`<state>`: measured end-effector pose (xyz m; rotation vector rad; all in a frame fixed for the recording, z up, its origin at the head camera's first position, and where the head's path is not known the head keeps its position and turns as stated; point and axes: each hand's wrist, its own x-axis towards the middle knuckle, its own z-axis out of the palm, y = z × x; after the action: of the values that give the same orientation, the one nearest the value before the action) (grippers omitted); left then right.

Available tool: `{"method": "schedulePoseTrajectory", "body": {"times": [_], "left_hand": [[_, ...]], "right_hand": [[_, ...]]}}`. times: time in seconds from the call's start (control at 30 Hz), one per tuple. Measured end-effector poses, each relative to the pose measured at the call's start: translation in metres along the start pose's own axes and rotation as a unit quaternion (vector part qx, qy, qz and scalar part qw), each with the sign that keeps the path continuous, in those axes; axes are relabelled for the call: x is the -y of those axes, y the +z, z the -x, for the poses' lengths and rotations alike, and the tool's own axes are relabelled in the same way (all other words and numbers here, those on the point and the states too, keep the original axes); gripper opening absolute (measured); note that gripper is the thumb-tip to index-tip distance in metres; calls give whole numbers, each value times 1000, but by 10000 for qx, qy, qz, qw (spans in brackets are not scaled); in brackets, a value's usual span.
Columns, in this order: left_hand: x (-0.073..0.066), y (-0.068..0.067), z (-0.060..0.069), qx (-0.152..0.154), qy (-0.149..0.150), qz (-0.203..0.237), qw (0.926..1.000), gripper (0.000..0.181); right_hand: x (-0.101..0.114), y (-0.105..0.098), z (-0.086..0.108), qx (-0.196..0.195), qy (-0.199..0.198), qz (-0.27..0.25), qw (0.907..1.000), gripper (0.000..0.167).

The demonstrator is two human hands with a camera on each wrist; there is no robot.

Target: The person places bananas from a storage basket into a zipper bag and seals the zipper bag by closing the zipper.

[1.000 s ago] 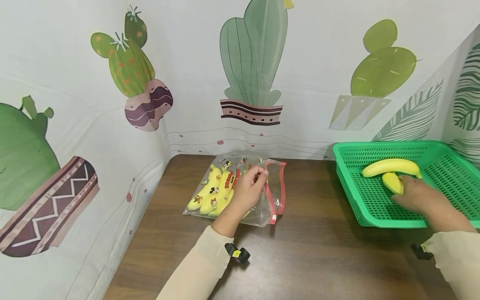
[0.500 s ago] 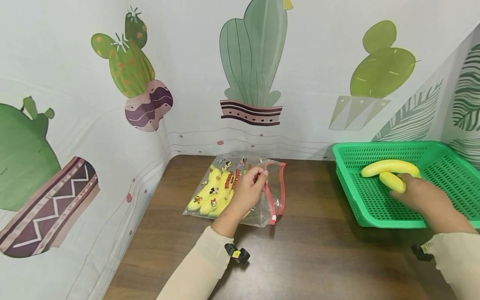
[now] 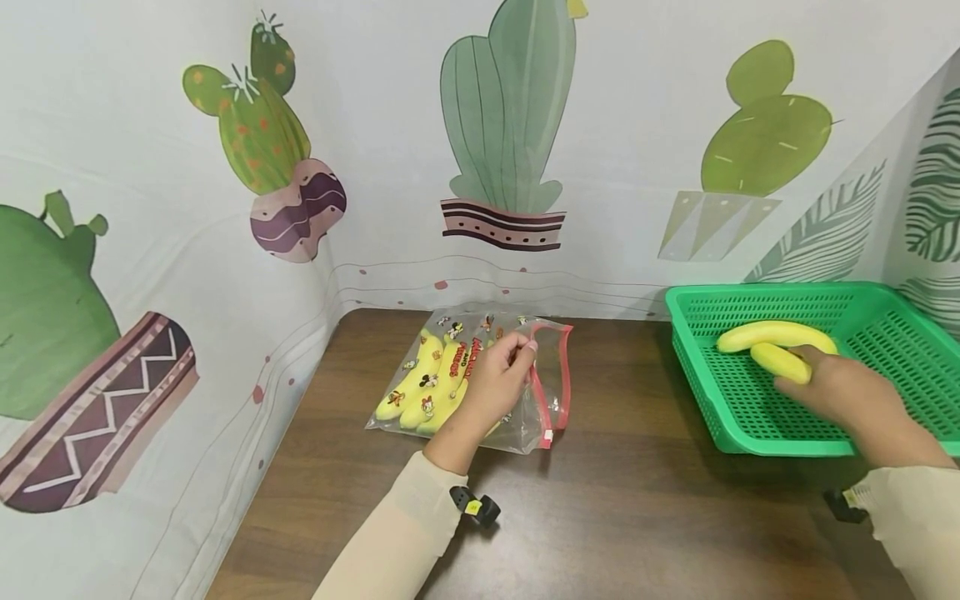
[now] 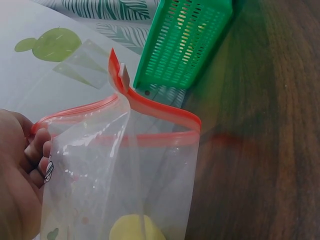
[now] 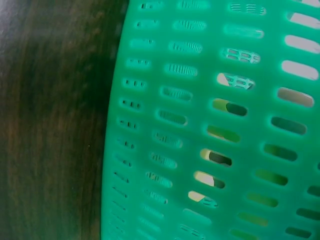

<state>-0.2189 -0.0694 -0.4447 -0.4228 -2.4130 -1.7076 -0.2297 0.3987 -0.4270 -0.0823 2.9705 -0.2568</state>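
Observation:
My left hand [image 3: 491, 383] pinches the red-edged mouth of a clear printed zip bag [image 3: 525, 417]; yellow bananas [image 3: 410, 385] lie inside it. In the left wrist view the bag's mouth [image 4: 162, 112] gapes and my fingers [image 4: 39, 145] hold its edge. Over the green basket [image 3: 693, 392], my right hand [image 3: 847, 400] grips one end of a short-looking banana [image 3: 776, 362]. Just behind it, a second banana [image 3: 772, 335] lies in the basket. The right wrist view is mostly the basket's slotted wall [image 5: 200, 120], which hides that hand.
The basket stands at the right of the brown wooden table [image 3: 622, 500], close to the cactus-print cloth [image 3: 615, 167] behind. Wood surface lies between bag and basket. Black straps [image 3: 474, 506] sit at both wrists.
My right hand and its banana have shifted slightly left and up within the basket. The banana behind has slid a little left. My left hand and the bag have stayed put.

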Motion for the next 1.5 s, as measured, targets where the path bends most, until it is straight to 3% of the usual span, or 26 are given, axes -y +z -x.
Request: {"method": "schedulePoseTrajectory", "body": {"times": [0.6, 1.5], "left_hand": [[-1, 1, -1, -84, -16, -68, 9999, 23], [0, 1, -1, 23, -5, 50, 10000, 27]], "right_hand": [[5, 3, -1, -192, -522, -294, 9980, 69], [18, -4, 5, -302, -689, -605, 9953, 67]]}}
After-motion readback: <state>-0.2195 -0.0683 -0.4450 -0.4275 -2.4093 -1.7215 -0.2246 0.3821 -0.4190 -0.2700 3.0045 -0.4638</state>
